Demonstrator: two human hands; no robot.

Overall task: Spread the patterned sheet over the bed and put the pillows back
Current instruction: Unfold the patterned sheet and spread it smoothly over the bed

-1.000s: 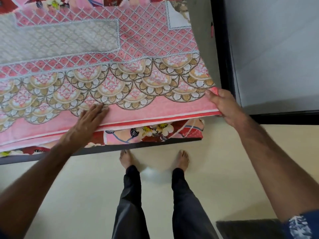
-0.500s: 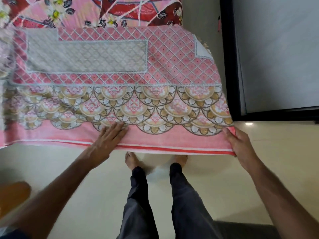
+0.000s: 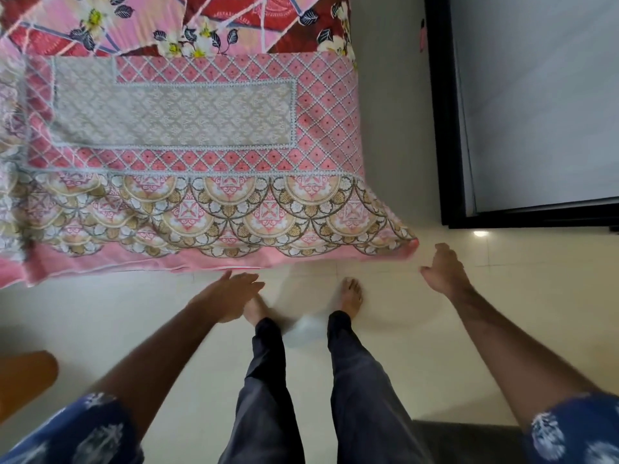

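Head view looks straight down at the foot of the bed, where the patterned sheet (image 3: 207,155) lies across the mattress with its pink scalloped border hanging over the near edge. It only covers the lower stretch though; further up, a red floral sheet (image 3: 234,21) shows uncovered. The person stands on the pale floor (image 3: 418,329) just below that edge. Left hand (image 3: 227,296) has its fingers straight and relaxed, holding nothing, just under the hem but not touching it. Right hand (image 3: 442,269) is spread loose too, empty, just beside the sheet's corner (image 3: 410,246). A dark-framed panel (image 3: 445,128) stands to the right of the bed.

Looks like the spreading step is partway done, with this end laid down. Next move probably calls for going round and pulling the far end up toward the head, smoothing it out. No pillows in view, so that part is not yet started.
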